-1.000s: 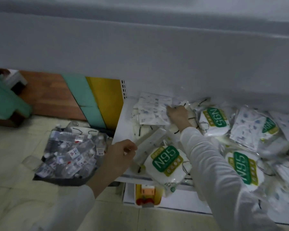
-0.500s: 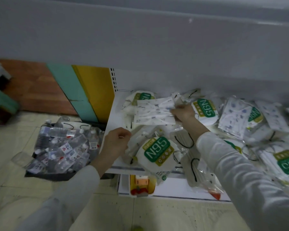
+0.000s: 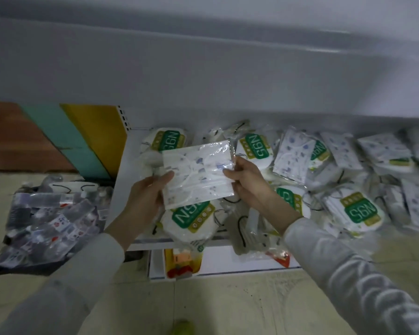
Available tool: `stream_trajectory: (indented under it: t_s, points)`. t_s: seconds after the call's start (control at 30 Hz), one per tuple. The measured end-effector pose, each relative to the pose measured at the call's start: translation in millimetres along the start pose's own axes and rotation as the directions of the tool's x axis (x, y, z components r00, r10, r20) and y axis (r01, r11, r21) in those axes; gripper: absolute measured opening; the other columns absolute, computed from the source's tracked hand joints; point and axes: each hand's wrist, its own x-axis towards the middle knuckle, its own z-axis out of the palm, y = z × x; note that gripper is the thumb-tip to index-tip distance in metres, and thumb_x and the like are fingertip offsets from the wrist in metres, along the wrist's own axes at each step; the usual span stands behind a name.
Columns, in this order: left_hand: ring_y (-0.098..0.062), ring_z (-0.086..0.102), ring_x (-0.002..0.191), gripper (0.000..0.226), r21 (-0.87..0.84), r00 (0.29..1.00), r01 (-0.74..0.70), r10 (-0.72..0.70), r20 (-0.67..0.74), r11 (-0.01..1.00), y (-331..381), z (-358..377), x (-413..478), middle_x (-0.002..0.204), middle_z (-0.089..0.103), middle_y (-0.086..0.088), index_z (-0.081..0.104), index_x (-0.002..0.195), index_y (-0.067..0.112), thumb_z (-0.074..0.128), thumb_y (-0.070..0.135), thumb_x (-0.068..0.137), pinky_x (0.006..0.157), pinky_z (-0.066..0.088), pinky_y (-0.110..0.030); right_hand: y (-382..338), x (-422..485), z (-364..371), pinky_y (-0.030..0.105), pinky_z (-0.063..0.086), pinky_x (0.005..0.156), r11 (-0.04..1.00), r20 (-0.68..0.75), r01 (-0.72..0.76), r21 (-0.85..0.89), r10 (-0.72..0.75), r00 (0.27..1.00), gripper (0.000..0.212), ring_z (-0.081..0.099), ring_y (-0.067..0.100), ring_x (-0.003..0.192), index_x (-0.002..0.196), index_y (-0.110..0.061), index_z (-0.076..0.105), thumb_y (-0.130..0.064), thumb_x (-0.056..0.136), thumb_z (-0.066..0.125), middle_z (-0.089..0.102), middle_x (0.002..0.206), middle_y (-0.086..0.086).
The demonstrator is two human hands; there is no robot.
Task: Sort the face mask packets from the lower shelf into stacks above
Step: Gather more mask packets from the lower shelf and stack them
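Pinching the patterned packet [image 3: 198, 175], left hand [image 3: 143, 201] and right hand [image 3: 249, 182] fingers hold it over N95 packets [image 3: 359, 211].

Flat clear-plastic mask packet [image 3: 198, 175]: white, scattered blue-grey blots. Rounded white mask packet [image 3: 192, 218]: green N95 label, gold trim. Upright teal panel [image 3: 65, 141], yellow panel [image 3: 99, 131], brown wooden panel [image 3: 15, 136]. Cream tiled floor [image 3: 228, 303].

My reach capped by the upper shelf [image 3: 203, 76] across the top, packets [image 3: 358, 209] crowding centre-right, bare strip [image 3: 130, 170] centre left, perhaps passable.
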Motion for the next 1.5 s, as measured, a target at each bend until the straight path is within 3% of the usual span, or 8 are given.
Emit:
stream_trajectory:
  t_s: [0.2, 0.37, 0.77, 0.97, 1.13, 1.27, 1.37, 1.5]
  points:
    - [-0.022, 0.072, 0.08, 0.016, 0.074, 0.997, 0.018, -0.023, 0.07, 0.997, -6, 35, -9, 0.086, 0.075, -0.006, 0.068, 0.097, 0.01, 0.063, 0.001, 0.085, 0.064, 0.059, -0.034, -10, -21, -26, 0.015, 0.049, 0.06, 0.999, 0.016, 0.034, -0.043, -0.033, 0.999, 0.026, 0.063, 0.009, 0.072, 0.093, -0.011, 0.062, 0.013, 0.085, 0.056, 0.067, 0.075, -0.005]
    - [-0.016, 0.07, 0.079, 0.021, 0.163, 0.998, -0.062, 0.056, 0.037, 0.985, -16, 52, -15, 0.093, 0.071, -0.004, 0.063, 0.109, 0.01, 0.06, 0.003, 0.089, 0.062, 0.058, -0.029, -31, 0, -120, 0.02, 0.046, 0.081, 0.673, -0.534, -0.187, -0.716, -0.355, 0.768, 0.03, 0.058, 0.029, 0.104, 0.119, -0.003, 0.059, -0.016, 0.092, 0.056, 0.063, 0.117, 0.015]
    - [-0.025, 0.066, 0.089, 0.023, 0.066, 0.984, -0.108, 0.116, -0.132, 0.992, -6, 37, -14, 0.099, 0.069, -0.007, 0.063, 0.103, 0.012, 0.057, -0.003, 0.087, 0.078, 0.053, -0.039, -35, 39, -177, 0.034, 0.044, 0.083, 0.741, -0.754, -0.451, -0.497, -0.113, 0.647, 0.037, 0.056, 0.031, 0.112, 0.125, -0.001, 0.054, -0.021, 0.094, 0.051, 0.059, 0.123, 0.017]
    - [-0.021, 0.066, 0.082, 0.032, 0.045, 0.986, -0.089, 0.095, -0.135, 0.995, -9, 55, -14, 0.089, 0.068, 0.001, 0.061, 0.101, 0.02, 0.055, -0.007, 0.085, 0.068, 0.054, -0.033, -62, 21, -173, 0.03, 0.054, 0.061, 0.963, -0.6, 0.042, -0.267, -0.2, 0.775, 0.021, 0.057, 0.026, 0.079, 0.093, -0.014, 0.053, 0.004, 0.088, 0.043, 0.055, 0.089, 0.011]
    - [-0.027, 0.06, 0.082, 0.02, 0.01, 0.996, 0.046, -0.045, -0.075, 0.999, -14, 88, -28, 0.088, 0.066, -0.008, 0.06, 0.095, 0.009, 0.049, -0.006, 0.086, 0.063, 0.054, -0.03, -97, -41, -128, 0.021, 0.047, 0.053, 0.928, 0.021, 0.18, -0.327, -0.183, 0.983, 0.027, 0.056, 0.011, 0.065, 0.09, -0.018, 0.061, 0.008, 0.084, 0.058, 0.062, 0.075, -0.006]
    - [0.006, 0.06, 0.055, 0.045, 0.029, 0.994, 0.099, -0.1, 0.032, 0.995, -3, 105, -52, 0.037, 0.052, 0.024, 0.044, 0.074, 0.025, 0.03, -0.011, 0.096, 0.054, 0.045, -0.007, -100, -74, -92, 0.009, 0.044, 0.066, 0.657, 0.326, 0.286, -0.698, -0.064, 0.943, 0.018, 0.059, -0.004, 0.069, 0.093, -0.012, 0.063, 0.004, 0.087, 0.061, 0.065, 0.076, -0.013]
    - [0.027, 0.048, 0.055, 0.044, 0.03, 0.996, 0.069, -0.071, 0.06, 0.997, 8, 109, -71, 0.047, 0.046, 0.046, 0.036, 0.078, 0.031, 0.031, -0.008, 0.098, 0.05, 0.037, 0.001, -96, -84, -73, -0.002, 0.035, 0.068, 0.304, 0.336, 0.405, -0.862, -0.255, 0.907, 0.019, 0.057, 0.003, 0.077, 0.102, -0.008, 0.068, 0.0, 0.087, 0.061, 0.062, 0.086, -0.005]
    - [-0.016, 0.064, 0.085, 0.016, -0.029, 0.985, 0.107, -0.102, 0.137, 0.994, 18, 94, -87, 0.09, 0.07, 0.003, 0.065, 0.095, 0.021, 0.057, 0.033, 0.087, 0.074, 0.052, -0.032, -97, -100, -59, 0.017, 0.045, 0.076, 0.135, 0.382, 0.45, -0.883, -0.351, 0.855, 0.021, 0.063, 0.018, 0.085, 0.106, -0.007, 0.069, -0.004, 0.087, 0.061, 0.07, 0.094, 0.008]
